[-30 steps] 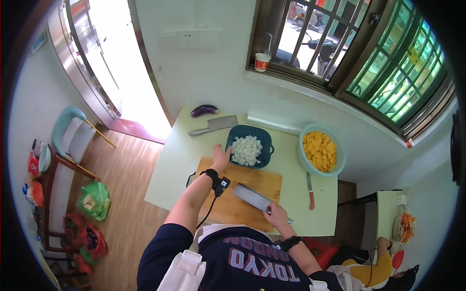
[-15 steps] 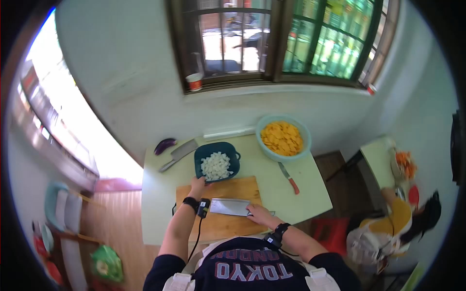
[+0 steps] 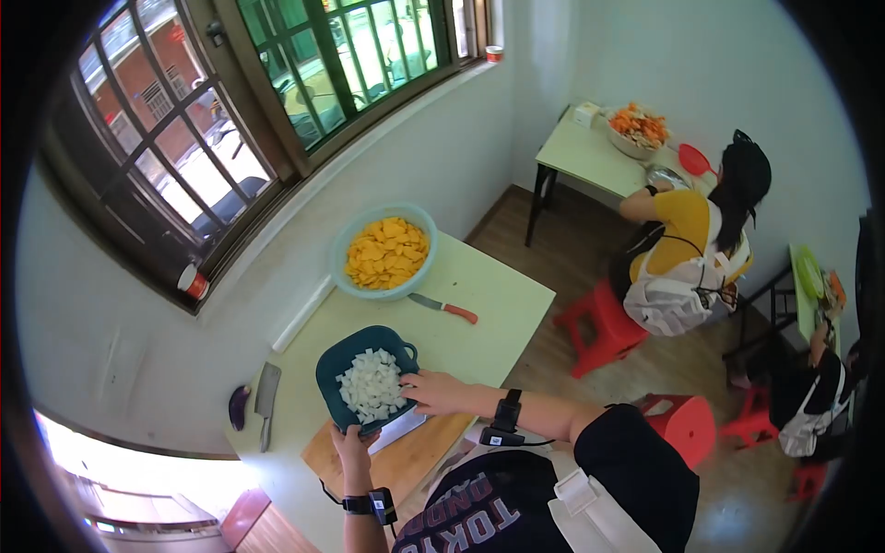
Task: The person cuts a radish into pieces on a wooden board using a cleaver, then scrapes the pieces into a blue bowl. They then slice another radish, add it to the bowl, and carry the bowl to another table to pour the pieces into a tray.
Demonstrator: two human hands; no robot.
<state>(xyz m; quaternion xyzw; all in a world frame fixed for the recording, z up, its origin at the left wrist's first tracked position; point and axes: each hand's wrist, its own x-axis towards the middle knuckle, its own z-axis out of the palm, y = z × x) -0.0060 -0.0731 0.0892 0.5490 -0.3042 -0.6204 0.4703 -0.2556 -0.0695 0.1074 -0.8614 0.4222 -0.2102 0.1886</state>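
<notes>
A dark teal basket (image 3: 334, 361) holds white diced pieces (image 3: 371, 385) near the table's front left. My left hand (image 3: 351, 449) grips the basket's near edge, fingers closed on it. At the basket's right side is my right hand (image 3: 436, 392), its fingers at the rim beside the white pieces; whether they grip the rim is hard to see. Partly hidden under my right hand and the basket, a cleaver (image 3: 396, 429) lies on the wooden cutting board (image 3: 419, 453).
A light blue bowl (image 3: 430, 263) of orange slices, a red-handled knife (image 3: 445, 308), a second cleaver (image 3: 266, 396) and an eggplant (image 3: 239, 407) are on the table (image 3: 502, 309). Two people sit at other tables on the right, near red stools (image 3: 599, 323).
The view has swung right, bringing more of the room into sight. My right hand has let go of the cleaver and moved up to the basket. My left hand remains at the basket.
</notes>
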